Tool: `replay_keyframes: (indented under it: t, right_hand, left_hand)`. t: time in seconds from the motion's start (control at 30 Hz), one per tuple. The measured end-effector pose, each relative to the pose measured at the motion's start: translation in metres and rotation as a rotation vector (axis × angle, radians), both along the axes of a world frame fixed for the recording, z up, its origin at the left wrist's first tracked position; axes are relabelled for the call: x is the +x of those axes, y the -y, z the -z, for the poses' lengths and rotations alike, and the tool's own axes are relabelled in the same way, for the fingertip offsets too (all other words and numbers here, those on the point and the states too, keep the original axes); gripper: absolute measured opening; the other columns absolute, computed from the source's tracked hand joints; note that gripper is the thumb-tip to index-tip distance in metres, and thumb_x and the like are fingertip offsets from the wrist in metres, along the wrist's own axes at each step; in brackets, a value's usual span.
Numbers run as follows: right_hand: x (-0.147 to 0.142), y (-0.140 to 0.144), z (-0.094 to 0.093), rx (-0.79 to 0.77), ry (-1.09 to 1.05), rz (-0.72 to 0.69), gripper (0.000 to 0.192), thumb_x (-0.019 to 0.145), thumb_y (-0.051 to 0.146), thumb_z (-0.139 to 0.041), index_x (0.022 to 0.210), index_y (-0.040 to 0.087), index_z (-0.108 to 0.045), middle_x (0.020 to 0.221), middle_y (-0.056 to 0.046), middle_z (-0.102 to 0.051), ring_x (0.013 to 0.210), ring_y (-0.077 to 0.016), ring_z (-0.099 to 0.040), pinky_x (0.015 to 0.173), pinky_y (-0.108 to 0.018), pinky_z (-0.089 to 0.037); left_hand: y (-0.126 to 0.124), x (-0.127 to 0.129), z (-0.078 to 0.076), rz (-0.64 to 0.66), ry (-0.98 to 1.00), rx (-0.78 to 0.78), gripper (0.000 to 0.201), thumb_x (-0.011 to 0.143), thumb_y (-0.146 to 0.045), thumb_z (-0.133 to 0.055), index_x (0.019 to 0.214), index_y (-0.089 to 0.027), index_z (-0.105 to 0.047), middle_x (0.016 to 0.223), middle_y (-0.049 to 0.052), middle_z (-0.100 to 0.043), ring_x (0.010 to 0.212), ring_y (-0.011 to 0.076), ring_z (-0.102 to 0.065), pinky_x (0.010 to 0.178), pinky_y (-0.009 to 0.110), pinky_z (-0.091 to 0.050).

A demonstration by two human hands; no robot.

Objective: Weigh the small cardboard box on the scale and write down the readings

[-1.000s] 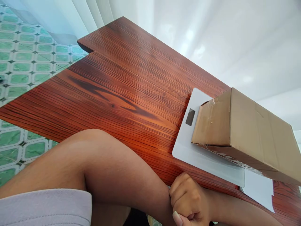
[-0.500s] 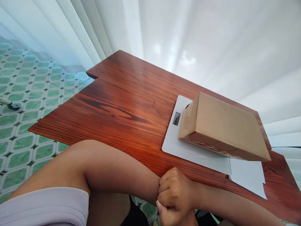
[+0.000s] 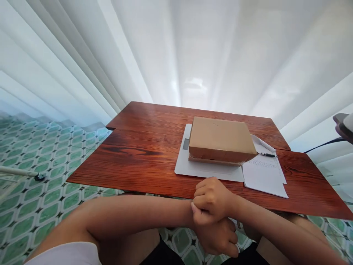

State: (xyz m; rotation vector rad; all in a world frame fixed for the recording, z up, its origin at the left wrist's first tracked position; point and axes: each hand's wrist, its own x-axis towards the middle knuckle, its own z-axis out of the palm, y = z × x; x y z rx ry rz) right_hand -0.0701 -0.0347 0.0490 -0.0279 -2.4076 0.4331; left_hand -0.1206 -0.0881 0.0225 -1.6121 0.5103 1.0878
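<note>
My right hand (image 3: 211, 200) is closed around my left wrist, just in front of the table's near edge. Below it, my left hand (image 3: 219, 237) hangs with its fingers curled in, and I see nothing in them. Beyond my hands a closed brown cardboard box (image 3: 220, 136) rests on a flat white scale (image 3: 183, 163). The scale's small dark display (image 3: 185, 144) shows at the left of the box. White paper sheets (image 3: 263, 178) with handwriting lie to the right of the scale, with a pen (image 3: 267, 155) on them.
The reddish-brown wooden table (image 3: 140, 151) has a stepped left edge. White curtains (image 3: 198, 51) hang behind it. Green patterned tiles (image 3: 74, 217) cover the floor. A pale leg with a dark tip (image 3: 40, 177) stands at the left, and a dark-and-white object (image 3: 344, 127) juts in at the right.
My view has levelled and turned right, bringing the written sheets and pen into sight. My right hand stays closed on my left wrist, and my left hand now shows below it. The box has not moved on the scale.
</note>
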Motion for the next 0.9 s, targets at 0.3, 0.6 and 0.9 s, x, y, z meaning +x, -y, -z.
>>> replay_keyframes:
  t: [0.3, 0.6, 0.9]
  right_hand:
    - [0.066, -0.028, -0.064, -0.048, -0.396, 0.468, 0.04, 0.091, 0.011, -0.043, 0.061, 0.022, -0.018, 0.05, 0.005, -0.024, 0.048, -0.0109, -0.024, 0.05, -0.03, -0.021]
    - [0.109, -0.07, -0.069, -0.206, -0.543, 1.145, 0.019, 0.097, 0.03, -0.041, 0.08, 0.024, -0.048, 0.079, -0.004, -0.058, 0.078, -0.0216, -0.053, 0.072, -0.036, -0.044]
    - [0.108, -0.076, -0.056, -0.561, -0.168, 1.155, 0.062, 0.097, 0.047, -0.04, 0.149, 0.013, -0.044, 0.156, -0.017, -0.046, 0.148, -0.0327, -0.038, 0.123, -0.052, -0.031]
  left_hand:
    - [-0.033, -0.037, -0.07, -0.322, 1.69, -1.135, 0.014, 0.078, -0.013, -0.05, 0.071, -0.025, -0.052, 0.064, -0.001, -0.057, 0.056, 0.0179, -0.048, 0.054, 0.034, -0.037]
    - [-0.06, -0.087, -0.073, -0.11, 2.657, -0.615, 0.021, 0.094, -0.009, -0.048, 0.101, -0.022, -0.063, 0.077, 0.002, -0.062, 0.076, 0.0202, -0.056, 0.074, 0.034, -0.047]
    - [-0.085, -0.113, -0.047, -0.58, 3.127, -0.62, 0.05, 0.095, -0.025, -0.047, 0.145, -0.023, -0.05, 0.153, 0.009, -0.05, 0.143, 0.0229, -0.044, 0.118, 0.038, -0.035]
